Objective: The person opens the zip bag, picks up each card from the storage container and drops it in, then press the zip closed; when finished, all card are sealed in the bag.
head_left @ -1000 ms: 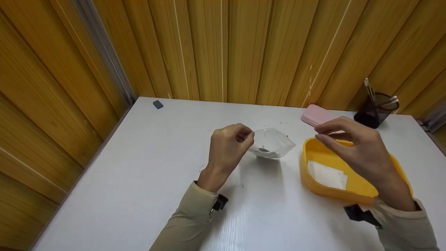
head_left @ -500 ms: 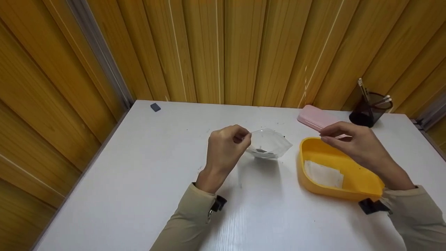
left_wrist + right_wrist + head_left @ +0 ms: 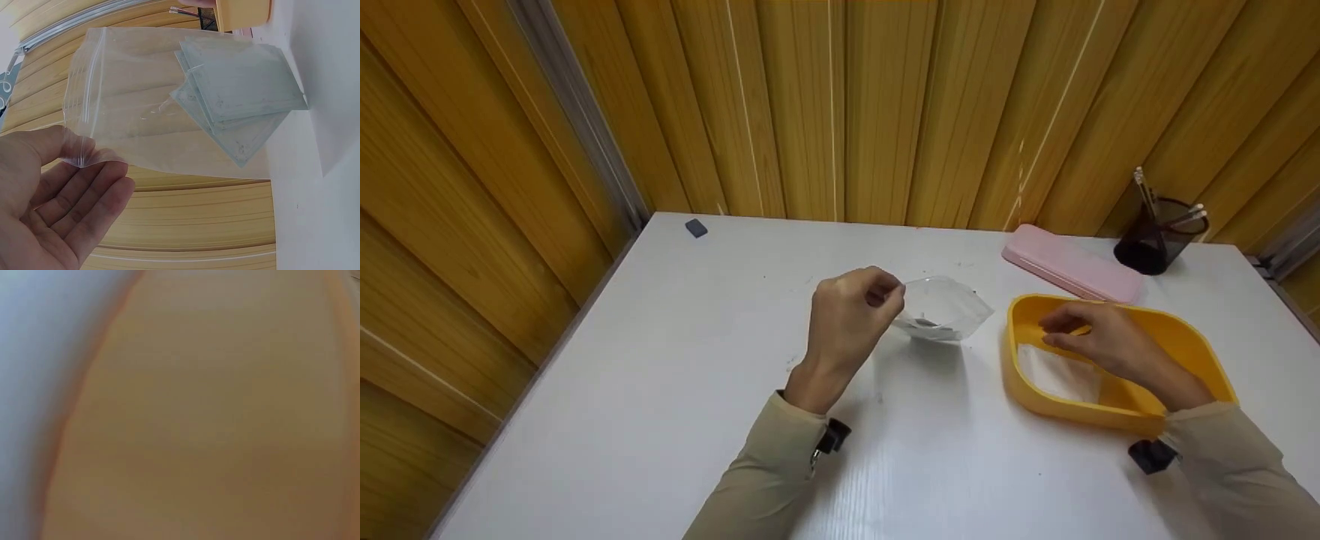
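Note:
My left hand (image 3: 847, 322) pinches the edge of a clear zip-lock bag (image 3: 135, 95) between thumb and fingers, near the zip strip. The bag stands on the white table with its mouth spread apart. At its bottom lie several flat, square, pale packets (image 3: 247, 79), slightly fanned. My right hand (image 3: 1106, 345) is inside the yellow basin (image 3: 1020, 386), fingers bent and thumb apart from them, nothing visible between. Below its fingertips lie white flat packets (image 3: 1057, 375) in the basin. The right wrist view is a blur of the basin wall, with no hand visible.
Behind the basin lies a pink case (image 3: 1072, 262). A dark mesh pen holder (image 3: 1155, 244) with white-tipped sticks stands at the back right. A small dark blue block (image 3: 696, 228) lies at the far left, and wooden walls rise behind the table.
From above the basin, my right hand has lowered into it toward the white packets, uncovering the pink case. My left hand and the bag have stayed in place.

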Demonstrator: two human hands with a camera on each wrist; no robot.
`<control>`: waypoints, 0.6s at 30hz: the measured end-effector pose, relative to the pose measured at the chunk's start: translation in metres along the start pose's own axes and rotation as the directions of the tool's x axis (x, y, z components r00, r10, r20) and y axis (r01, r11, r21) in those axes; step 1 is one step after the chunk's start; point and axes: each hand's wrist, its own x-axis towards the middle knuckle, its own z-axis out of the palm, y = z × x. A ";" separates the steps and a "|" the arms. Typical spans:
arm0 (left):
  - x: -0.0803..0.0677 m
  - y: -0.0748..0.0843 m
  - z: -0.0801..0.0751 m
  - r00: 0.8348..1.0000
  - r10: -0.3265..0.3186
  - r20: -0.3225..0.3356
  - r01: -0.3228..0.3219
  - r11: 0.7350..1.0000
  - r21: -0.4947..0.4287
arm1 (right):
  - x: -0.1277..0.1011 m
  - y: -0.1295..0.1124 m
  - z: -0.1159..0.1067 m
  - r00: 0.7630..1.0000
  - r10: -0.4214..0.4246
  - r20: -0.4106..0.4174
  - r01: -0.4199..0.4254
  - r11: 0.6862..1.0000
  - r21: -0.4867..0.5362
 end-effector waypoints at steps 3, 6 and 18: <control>0.000 0.000 -0.001 1.000 -0.004 0.002 0.004 1.000 0.002 | 0.003 0.005 0.005 0.999 0.014 0.047 -0.014 1.000 -0.004; 0.001 0.000 -0.001 1.000 -0.004 0.002 0.004 1.000 0.002 | 0.003 0.007 0.009 0.997 0.020 0.070 -0.020 1.000 -0.003; 0.000 0.001 -0.001 1.000 -0.010 0.004 0.010 1.000 0.006 | 0.007 0.008 0.015 0.985 0.075 0.158 -0.072 0.997 -0.023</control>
